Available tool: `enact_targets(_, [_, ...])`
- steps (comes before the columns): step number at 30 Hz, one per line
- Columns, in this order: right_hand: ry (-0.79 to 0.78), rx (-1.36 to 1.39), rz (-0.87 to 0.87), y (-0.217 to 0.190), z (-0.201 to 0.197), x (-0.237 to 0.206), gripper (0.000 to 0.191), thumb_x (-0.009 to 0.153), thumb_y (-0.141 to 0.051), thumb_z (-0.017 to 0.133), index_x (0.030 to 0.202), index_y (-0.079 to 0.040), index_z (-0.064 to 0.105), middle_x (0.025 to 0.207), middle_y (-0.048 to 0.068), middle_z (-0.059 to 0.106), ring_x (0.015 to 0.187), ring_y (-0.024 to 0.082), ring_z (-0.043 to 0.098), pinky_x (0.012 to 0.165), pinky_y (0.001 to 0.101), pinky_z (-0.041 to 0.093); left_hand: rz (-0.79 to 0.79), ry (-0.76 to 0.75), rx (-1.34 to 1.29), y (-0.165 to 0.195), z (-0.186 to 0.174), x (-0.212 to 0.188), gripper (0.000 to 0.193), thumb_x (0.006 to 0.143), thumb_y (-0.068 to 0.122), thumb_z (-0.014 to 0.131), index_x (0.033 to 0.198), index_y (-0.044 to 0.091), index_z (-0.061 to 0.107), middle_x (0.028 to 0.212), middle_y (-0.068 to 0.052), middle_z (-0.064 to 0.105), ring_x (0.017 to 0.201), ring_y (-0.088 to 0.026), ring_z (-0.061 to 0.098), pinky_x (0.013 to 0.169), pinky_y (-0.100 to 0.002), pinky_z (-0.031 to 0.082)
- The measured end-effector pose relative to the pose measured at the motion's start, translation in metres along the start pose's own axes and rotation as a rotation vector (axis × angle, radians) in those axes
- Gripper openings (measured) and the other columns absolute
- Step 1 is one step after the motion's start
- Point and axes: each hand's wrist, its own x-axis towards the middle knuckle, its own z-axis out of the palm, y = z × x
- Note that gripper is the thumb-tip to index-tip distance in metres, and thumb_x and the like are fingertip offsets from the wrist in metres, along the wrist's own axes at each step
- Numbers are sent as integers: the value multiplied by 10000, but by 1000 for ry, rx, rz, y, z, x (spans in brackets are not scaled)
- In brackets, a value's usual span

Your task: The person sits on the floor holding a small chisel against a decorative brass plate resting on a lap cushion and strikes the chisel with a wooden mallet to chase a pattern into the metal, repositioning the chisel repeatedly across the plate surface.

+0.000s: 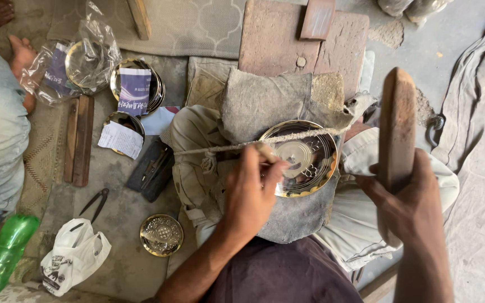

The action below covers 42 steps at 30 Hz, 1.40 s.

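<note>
Seated on a dusty floor strewn with cloths and bricks, we look down at a round brass plate (304, 160) lying on a grey cloth pad (265, 101) over the lap, pinned by a taut cord (231, 147) across its face. Our left hand (251, 191) is closed narrowly around a thin chisel (266, 151), its tip touching the plate's centre. Our right hand (408, 193) grips a wooden mallet (397, 129), raised upright, well apart from the plate. We judge that a steady chisel and light, square blows suit this engraving. 1 finished small plate (161, 234) lies near pliers (96, 203).
</note>
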Motion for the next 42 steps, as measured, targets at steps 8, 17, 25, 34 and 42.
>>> enact_targets(8, [115,-523,-345,-26,-31,14,451,936,-12,663,1362,71,540,1053,277,723,852,359,731,741,480,606,85,110,251,-12,30,-6,265,1060,240,643,1113,-2,547,916,-119,650,781,-210,692,629,-335,577])
enact_targets(17, [-222,-627,-50,-106,-32,42,629,908,-135,723,1460,22,466,969,219,728,788,327,757,672,398,649,79,163,251,-22,36,-3,251,1059,200,669,1127,-11,550,925,-115,636,777,-226,681,651,-359,565])
enact_targets(25, [-27,-824,-660,-75,-42,60,439,866,-9,642,1300,-64,677,1018,151,740,829,288,721,803,448,601,191,-41,223,-24,35,22,267,1033,194,695,1175,7,568,979,-126,671,820,-246,712,663,-349,599])
enact_targets(34, [65,-728,-253,11,-39,11,497,785,-51,698,1279,-41,643,972,158,731,822,309,725,744,443,580,270,-500,205,-11,34,64,336,938,120,730,1247,46,619,977,-132,726,828,-261,764,622,-359,636])
enact_targets(42, [297,-338,-123,81,28,-62,485,851,-23,687,1328,-16,601,1048,190,690,856,339,694,767,436,547,361,-907,292,-3,43,89,342,890,78,736,1220,97,649,790,-86,676,703,-216,743,571,-341,614])
